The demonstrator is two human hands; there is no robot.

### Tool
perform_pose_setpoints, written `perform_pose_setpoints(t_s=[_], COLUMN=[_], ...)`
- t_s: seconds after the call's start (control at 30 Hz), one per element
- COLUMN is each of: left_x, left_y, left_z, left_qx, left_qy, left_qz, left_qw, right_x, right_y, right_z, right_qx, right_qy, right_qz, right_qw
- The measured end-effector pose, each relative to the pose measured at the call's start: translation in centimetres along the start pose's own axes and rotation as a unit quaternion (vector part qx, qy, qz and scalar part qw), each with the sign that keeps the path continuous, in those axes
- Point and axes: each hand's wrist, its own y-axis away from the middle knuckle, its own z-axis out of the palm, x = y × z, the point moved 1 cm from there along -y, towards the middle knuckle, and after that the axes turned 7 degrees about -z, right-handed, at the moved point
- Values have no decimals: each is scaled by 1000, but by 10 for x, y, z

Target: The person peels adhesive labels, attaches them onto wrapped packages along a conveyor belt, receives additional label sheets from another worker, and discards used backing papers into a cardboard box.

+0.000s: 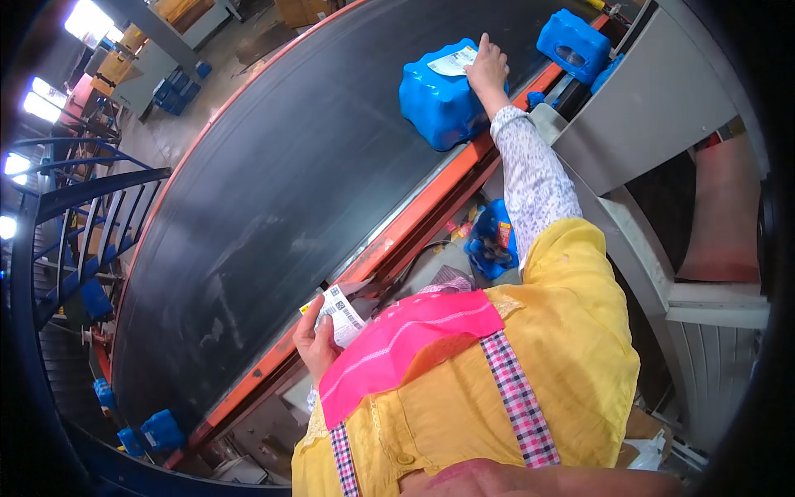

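I pinch white labels (349,321), too overlapped to count, in my left hand's (314,346) fingers. Farther out, my right hand (490,76) rests, fingers apart, on one label (447,63) atop one blue pack (439,108) on one belt (273,199); beyond sits another pack (571,37).

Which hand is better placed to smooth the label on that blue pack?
Probably the right: the right hand is on the blue wrapped pack, at the edge of its white label. The left hand is well away, nearer the body, holding printed labels.
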Motion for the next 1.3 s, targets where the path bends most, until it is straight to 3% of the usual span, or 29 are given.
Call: perform_pose_setpoints(t_s=[0.1, 0.13, 0.17, 0.23, 0.3, 0.37, 0.43, 0.5, 0.53, 0.57, 0.63, 0.73, 0.8, 0.9, 1.0, 1.03, 1.13, 1.17, 1.2, 1.23, 1.3], left_x=[4, 5, 7, 8, 10, 12, 13, 14, 10, 9, 16, 21, 12, 1, 1, 3, 1, 7, 11, 15, 16], left_y=[-3, -5, -6, -7, -11, -12, -14, -18, -23, -21, -18, -23, -28, -38, -33, -33, -39, -37, -33, -33, -39], left_z=[1, 1, 1, 4, 4, 2, 2, 6, 3, 8, 9, -2, -2, -23, -23, -24, -31, -30, -21, -18, -22], left_qx=[-8, -16, -18, -25, -40, -56, -63, -65, -50, -72, -113, -180, -173, -273, -206, -193, -144, -131, -45, -24, 65], left_qy=[4, 4, 3, 2, 8, 13, -14, -70, -91, -84, -67, -118, -96, -123, -135, -144, 21, 81, 78, 89, 107], left_qz=[-8, -12, -10, -6, 1, 5, 19, 46, 87, 91, 98, 42, 36, -29, 30, 49, 13, -7, 40, 93, 103], left_qw=[1000, 1000, 1000, 1000, 999, 998, 998, 994, 991, 990, 986, 976, 980, 954, 969, 969, 989, 988, 995, 991, 987], right_x=[-20, -13, -23, -54, -92, -132, -170, -203, -212, -213, -221, -221, -217, -209, -207, -207, -204, -199, -191, -182, -162], right_y=[8, 12, 20, 36, 56, 79, 109, 152, 168, 190, 225, 251, 252, 253, 254, 253, 250, 247, 242, 236, 223], right_z=[-2, 28, 36, 11, -20, -36, -55, -103, -120, -145, -175, -208, -222, -231, -236, -237, -237, -237, -240, -243, -247], right_qx=[13, -114, -256, -300, -329, -325, -349, -326, -356, -439, -458, -349, -315, -313, -300, -255, -118, -91, -64, -37, -59], right_qy=[42, -108, -122, -19, 0, -5, -101, -272, -415, -571, -597, -640, -644, -619, -577, -578, -581, -607, -630, -649, -681], right_qz=[-168, -223, -168, -145, -140, -209, -274, -340, -355, -258, -275, -255, -258, -265, -280, -291, -298, -238, -178, -118, 115], right_qw=[985, 962, 944, 943, 934, 922, 890, 839, 758, 643, 599, 636, 648, 670, 706, 719, 748, 753, 753, 751, 721])
